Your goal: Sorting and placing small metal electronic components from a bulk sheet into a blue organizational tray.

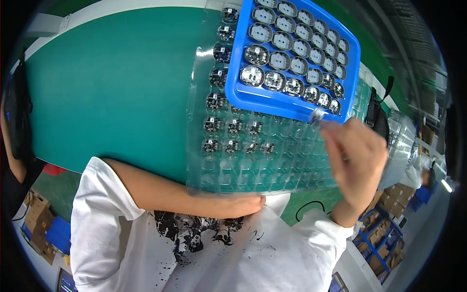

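My right hand (357,158) is raised over the right part of a clear plastic tray (197,170), just below a blue tray (277,104). Its thumb and fingers pinch a small shiny piece (317,116), smeared by motion, that looks like a circuit board. In the blue tray stand rows of round grey housings (282,41); those in the nearest row, and one behind it, hold circuit boards (275,81). Loose round boards (213,123) sit in pockets of the clear tray. My left hand (245,206) rests by the tray's near edge, against my shirt, its fingers mostly hidden.
The blue tray lies on top of the clear tray, on a green table (112,87). A black bag (377,114) and stacked clear trays (401,141) are at the right. Another person's arm (14,155) shows at the far left. Cardboard boxes (39,219) stand on the floor.
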A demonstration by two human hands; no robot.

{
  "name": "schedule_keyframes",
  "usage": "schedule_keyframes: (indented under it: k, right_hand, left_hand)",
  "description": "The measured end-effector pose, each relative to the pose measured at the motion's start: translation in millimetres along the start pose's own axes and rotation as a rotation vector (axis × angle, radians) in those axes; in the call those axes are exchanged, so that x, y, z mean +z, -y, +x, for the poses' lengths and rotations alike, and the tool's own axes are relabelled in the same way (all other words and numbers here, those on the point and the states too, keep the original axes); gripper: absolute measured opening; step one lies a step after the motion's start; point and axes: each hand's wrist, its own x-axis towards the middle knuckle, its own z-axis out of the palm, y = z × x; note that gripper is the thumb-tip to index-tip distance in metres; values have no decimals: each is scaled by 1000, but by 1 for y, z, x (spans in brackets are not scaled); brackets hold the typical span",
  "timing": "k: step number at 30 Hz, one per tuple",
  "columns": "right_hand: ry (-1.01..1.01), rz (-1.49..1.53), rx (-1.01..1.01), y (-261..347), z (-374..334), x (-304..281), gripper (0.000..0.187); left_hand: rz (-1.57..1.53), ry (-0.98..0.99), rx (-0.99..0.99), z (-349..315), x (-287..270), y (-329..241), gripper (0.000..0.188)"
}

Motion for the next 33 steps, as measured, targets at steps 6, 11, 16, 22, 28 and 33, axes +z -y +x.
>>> schedule_keyframes:
  k: [6, 11, 16, 22, 28, 33]
  right_hand:
    - [-54, -151, 22, -37, 18, 4, 15]
    - [-5, -253, -20, -39, 26, 11, 15]
    - [14, -251, -22, -38, 31, 13, 15]
    - [26, -254, -17, -40, 32, 13, 14]
    - [34, -250, -14, -41, 34, 15, 14]
    - [26, -250, -38, -41, 34, 21, 17]
  left_hand:
    - [-49, 25, 9, -1, -7, 2, 30]
    - [-106, 26, 8, -5, -4, 3, 31]
    - [-162, 28, 8, -4, -4, 4, 32]
    - [-83, 89, -7, -7, -9, 4, 29]
    - [499, -511, 613, -3, 28, 46, 47]
    - [711, -569, 589, -1, 28, 49, 40]
